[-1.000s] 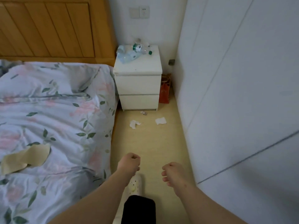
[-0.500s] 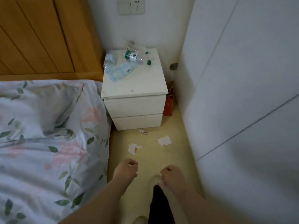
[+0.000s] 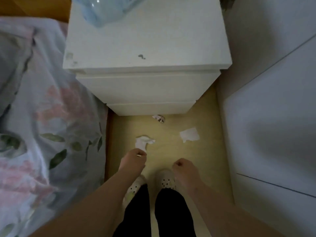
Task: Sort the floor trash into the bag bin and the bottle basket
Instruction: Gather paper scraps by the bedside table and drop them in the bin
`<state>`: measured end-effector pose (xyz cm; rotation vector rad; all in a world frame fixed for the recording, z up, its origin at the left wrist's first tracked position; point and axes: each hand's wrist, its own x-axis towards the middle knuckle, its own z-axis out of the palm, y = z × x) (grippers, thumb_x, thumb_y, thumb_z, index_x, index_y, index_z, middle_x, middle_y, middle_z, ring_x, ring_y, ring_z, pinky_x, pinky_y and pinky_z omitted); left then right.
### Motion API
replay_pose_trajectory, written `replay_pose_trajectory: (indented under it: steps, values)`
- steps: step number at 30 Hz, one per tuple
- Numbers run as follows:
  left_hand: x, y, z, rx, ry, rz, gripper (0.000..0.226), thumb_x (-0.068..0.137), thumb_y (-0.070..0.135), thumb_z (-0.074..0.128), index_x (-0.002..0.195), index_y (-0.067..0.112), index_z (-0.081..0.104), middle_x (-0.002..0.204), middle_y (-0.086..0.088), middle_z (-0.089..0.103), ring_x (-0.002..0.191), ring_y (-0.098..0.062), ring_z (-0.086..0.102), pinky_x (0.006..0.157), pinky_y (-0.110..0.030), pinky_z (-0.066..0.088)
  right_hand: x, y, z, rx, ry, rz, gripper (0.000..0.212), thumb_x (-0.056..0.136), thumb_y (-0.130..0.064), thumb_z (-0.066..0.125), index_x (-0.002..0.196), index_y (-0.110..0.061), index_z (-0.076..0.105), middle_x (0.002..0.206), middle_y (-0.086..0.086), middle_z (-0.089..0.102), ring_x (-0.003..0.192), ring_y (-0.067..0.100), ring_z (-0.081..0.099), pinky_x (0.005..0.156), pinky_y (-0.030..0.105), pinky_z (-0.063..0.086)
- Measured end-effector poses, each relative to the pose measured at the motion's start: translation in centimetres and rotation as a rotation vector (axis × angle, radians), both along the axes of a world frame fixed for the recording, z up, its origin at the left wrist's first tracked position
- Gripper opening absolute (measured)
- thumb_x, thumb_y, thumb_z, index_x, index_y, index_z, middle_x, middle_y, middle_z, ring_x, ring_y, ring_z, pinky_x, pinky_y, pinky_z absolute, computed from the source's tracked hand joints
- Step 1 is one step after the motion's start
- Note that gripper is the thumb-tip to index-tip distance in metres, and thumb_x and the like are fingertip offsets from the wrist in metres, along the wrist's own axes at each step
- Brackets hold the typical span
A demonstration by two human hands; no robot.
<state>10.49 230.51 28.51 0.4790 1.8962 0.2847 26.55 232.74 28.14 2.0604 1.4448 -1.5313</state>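
Three scraps of trash lie on the yellow floor in front of the nightstand. A crumpled white tissue (image 3: 143, 142) is nearest, a flat white paper (image 3: 189, 135) lies to its right, and a small crumpled wrapper (image 3: 159, 118) sits by the nightstand's base. My left hand (image 3: 134, 159) hovers just below the crumpled tissue with fingers curled and nothing in it. My right hand (image 3: 185, 168) is a loose fist over the floor, holding nothing. A clear plastic bottle (image 3: 109, 11) lies on the nightstand top, cut off by the frame edge.
The white two-drawer nightstand (image 3: 147, 86) blocks the way ahead. A bed with floral bedding (image 3: 42, 117) runs along the left and a white wardrobe (image 3: 273, 117) along the right, leaving a narrow floor strip. My feet in white shoes (image 3: 166, 181) stand below my hands.
The view has moved forward and tilted down toward the floor trash. Both hands stay curled; the left one has come close to the crumpled tissue.
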Motion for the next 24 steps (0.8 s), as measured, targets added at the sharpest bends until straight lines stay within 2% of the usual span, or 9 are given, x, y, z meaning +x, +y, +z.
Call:
replay_pose_trajectory:
  steps: [4, 8, 11, 14, 16, 18, 20, 22, 24]
  values:
    - [-0.8, 1.3, -11.2, -0.033, 0.112, -0.156, 0.016, 0.094, 0.017, 0.046, 0.106, 0.021, 0.056, 0.102, -0.005, 0.059, 0.083, -0.020, 0.059, 0.059, -0.021, 0.043, -0.3, 1.6, -10.9, -0.033, -0.098, 0.047, 0.017, 0.093, -0.014, 0.037, 0.085, -0.013, 0.052, 0.085, 0.004, 0.055, 0.067, 0.016, 0.047, 0.050, 0.020, 0.031]
    - [-1.7, 1.1, -21.6, 0.081, 0.265, -0.463, 0.060, 0.089, 0.022, 0.055, 0.142, 0.027, 0.028, 0.145, -0.010, 0.033, 0.128, -0.030, 0.039, 0.101, -0.039, 0.040, 0.6, 1.6, -21.0, -0.032, -0.097, 0.053, 0.033, 0.093, -0.015, 0.044, 0.125, -0.012, 0.048, 0.118, 0.011, 0.056, 0.093, 0.021, 0.052, 0.075, 0.026, 0.041]
    - [-1.9, 3.0, -27.4, 0.042, 0.338, -0.800, 0.077, 0.090, 0.036, 0.055, 0.147, 0.040, 0.005, 0.157, 0.000, -0.006, 0.143, -0.032, 0.008, 0.109, -0.046, 0.031, 2.0, 3.3, -27.6, 0.126, -0.242, 0.109, 0.064, 0.092, -0.025, 0.051, 0.147, -0.023, 0.019, 0.150, 0.010, 0.026, 0.129, 0.030, 0.038, 0.100, 0.038, 0.037]
    - [-2.0, 4.6, -33.4, 0.112, 0.465, -0.915, 0.078, 0.090, 0.039, 0.053, 0.146, 0.046, 0.000, 0.156, 0.002, -0.015, 0.143, -0.030, 0.003, 0.106, -0.046, 0.036, 3.8, 6.3, -33.4, 0.309, -0.405, 0.165, 0.073, 0.091, -0.037, 0.052, 0.149, -0.032, 0.009, 0.158, 0.005, 0.004, 0.139, 0.032, 0.022, 0.107, 0.043, 0.029]
    - [-2.1, 5.1, -37.2, 0.163, 0.535, -0.927, 0.073, 0.090, 0.033, 0.052, 0.146, 0.047, 0.007, 0.157, 0.001, -0.008, 0.141, -0.029, 0.012, 0.103, -0.045, 0.036, 4.6, 8.6, -36.7, 0.341, -0.408, 0.091, 0.072, 0.091, -0.040, 0.051, 0.149, -0.035, 0.010, 0.158, 0.004, 0.001, 0.141, 0.033, 0.016, 0.110, 0.046, 0.024]
    - [-2.3, 4.9, -39.5, 0.330, 0.662, -0.904, 0.062, 0.084, 0.024, 0.056, 0.140, 0.042, 0.034, 0.153, -0.004, 0.023, 0.129, -0.034, 0.037, 0.093, -0.047, 0.042, 4.5, 9.9, -38.7, 0.344, -0.426, 0.107, 0.064, 0.092, -0.042, 0.050, 0.147, -0.034, 0.018, 0.157, 0.005, 0.008, 0.139, 0.034, 0.018, 0.109, 0.047, 0.025]
    - [-3.0, 5.0, -41.0, 0.524, 0.674, -0.855, 0.042, 0.074, 0.025, 0.050, 0.115, 0.034, 0.053, 0.124, -0.012, 0.059, 0.094, -0.039, 0.061, 0.070, -0.045, 0.052, 3.8, 10.4, -40.0, 0.440, -0.398, 0.106, 0.049, 0.093, -0.034, 0.051, 0.140, -0.024, 0.038, 0.148, 0.011, 0.027, 0.130, 0.035, 0.030, 0.104, 0.042, 0.032]
    - [-5.2, 5.4, -42.6, 0.721, 0.651, -0.869, 0.032, 0.067, 0.020, 0.045, 0.097, 0.026, 0.054, 0.098, -0.013, 0.069, 0.072, -0.035, 0.065, 0.062, -0.031, 0.054, 2.3, 10.8, -40.8, 0.528, -0.244, 0.077, 0.032, 0.092, -0.016, 0.052, 0.123, -0.011, 0.054, 0.129, 0.015, 0.045, 0.115, 0.032, 0.045, 0.091, 0.031, 0.038]
    - [-6.4, 6.5, -42.5, 0.713, 0.476, -0.680, 0.025, 0.064, 0.006, 0.047, 0.077, 0.020, 0.064, 0.075, -0.007, 0.068, 0.059, -0.029, 0.064, 0.059, -0.020, 0.043, 0.5, 10.6, -40.7, 0.547, -0.124, 0.051, 0.020, 0.090, -0.007, 0.051, 0.108, -0.004, 0.059, 0.111, 0.013, 0.050, 0.100, 0.031, 0.052, 0.073, 0.025, 0.034]
